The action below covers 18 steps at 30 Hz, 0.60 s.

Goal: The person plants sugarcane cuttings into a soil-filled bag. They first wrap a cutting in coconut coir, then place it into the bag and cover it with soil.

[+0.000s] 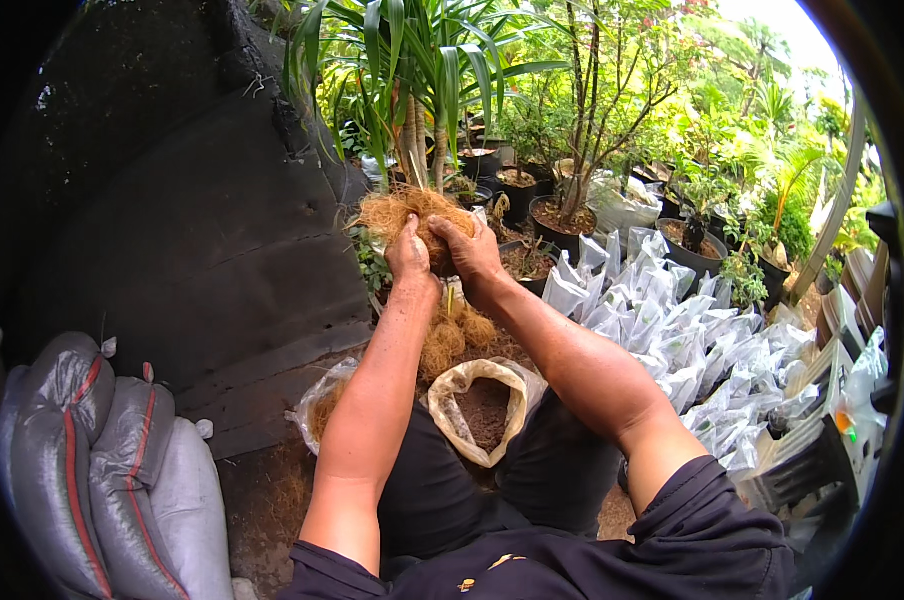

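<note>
Both arms reach out in front of me. My left hand point(408, 255) and my right hand point(473, 251) hold one clump of brown coconut fibre point(414, 210) between them, thumbs on top. Below the hands, several fibre balls point(448, 337) lie on the ground, one with a green shoot. Between my knees stands a plastic sack with a rolled rim point(452, 430), dark soil point(486, 412) inside it. A clear plastic bag of loose fibre point(324, 409) sits beside my left forearm, partly hidden by it.
Full grey sacks with red stripes point(73, 465) stand at the lower left, beside a black sheet point(272, 285). Many clear plastic bags point(669, 330) crowd the right. Potted plants point(564, 221) and a tall leafy plant with several stems point(441, 142) stand ahead.
</note>
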Each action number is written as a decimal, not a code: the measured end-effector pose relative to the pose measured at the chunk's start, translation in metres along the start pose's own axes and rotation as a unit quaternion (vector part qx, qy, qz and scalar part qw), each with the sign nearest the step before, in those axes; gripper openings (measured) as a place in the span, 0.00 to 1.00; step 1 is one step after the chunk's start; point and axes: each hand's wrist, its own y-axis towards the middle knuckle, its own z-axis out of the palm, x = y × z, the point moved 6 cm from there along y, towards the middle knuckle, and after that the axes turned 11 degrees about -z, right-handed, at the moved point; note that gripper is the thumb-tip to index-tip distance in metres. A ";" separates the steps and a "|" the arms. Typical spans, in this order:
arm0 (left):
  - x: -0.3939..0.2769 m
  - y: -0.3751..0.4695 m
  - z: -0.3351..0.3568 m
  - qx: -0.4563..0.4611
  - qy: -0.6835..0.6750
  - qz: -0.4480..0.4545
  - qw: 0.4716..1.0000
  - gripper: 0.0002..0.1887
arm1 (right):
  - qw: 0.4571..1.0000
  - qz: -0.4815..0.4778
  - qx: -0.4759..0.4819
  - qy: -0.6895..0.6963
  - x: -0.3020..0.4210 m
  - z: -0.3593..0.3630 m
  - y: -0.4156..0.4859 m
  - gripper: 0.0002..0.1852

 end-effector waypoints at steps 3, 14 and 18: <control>0.007 -0.012 0.005 -0.023 0.038 0.058 0.997 0.20 | 0.999 -0.018 -0.043 0.010 -0.005 -0.009 0.008 0.24; -0.002 -0.018 0.024 0.128 -0.012 -0.009 0.992 0.21 | 0.998 -0.044 0.032 -0.033 0.016 -0.007 0.002 0.37; -0.007 -0.004 0.011 0.062 0.007 0.022 0.998 0.18 | 0.999 -0.006 0.044 0.010 0.001 0.004 0.000 0.30</control>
